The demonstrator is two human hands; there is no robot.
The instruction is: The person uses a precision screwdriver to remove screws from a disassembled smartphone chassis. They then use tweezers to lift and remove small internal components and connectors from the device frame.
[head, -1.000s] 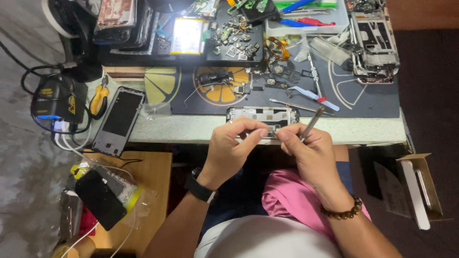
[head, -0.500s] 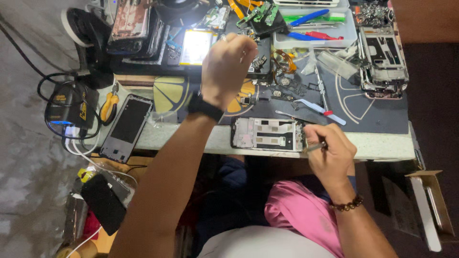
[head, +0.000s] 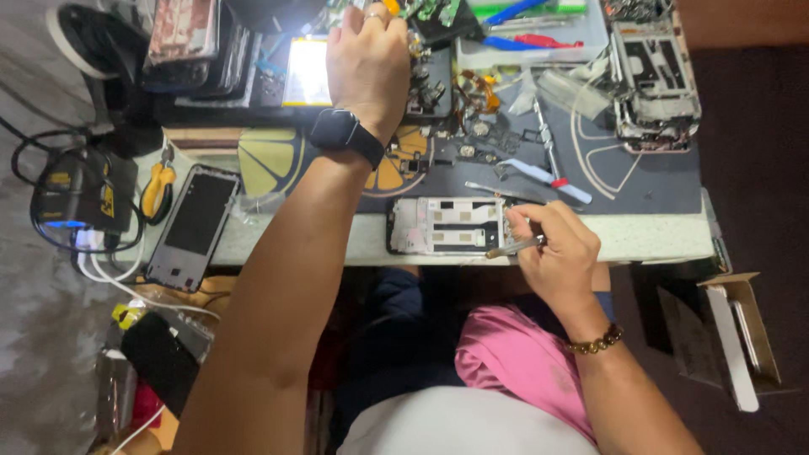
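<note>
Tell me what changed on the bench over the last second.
The left hand let go of the opened phone frame and reached away across the bench to the small parts at the far side of the mat, where it now rests. The right hand stayed at the frame's right end, holding the metal tweezers. The frame stayed at the table's near edge.

1. Workbench (head: pixel 640 240): pale top w/ dark repair mat (head: pixel 657 181).
2. Floor (head: pixel 34 354): grey concrete, left.
3. Bright lamp glare (head: pixel 308 72) at top.
4. Cardboard box (head: pixel 742 337) on right.
</note>
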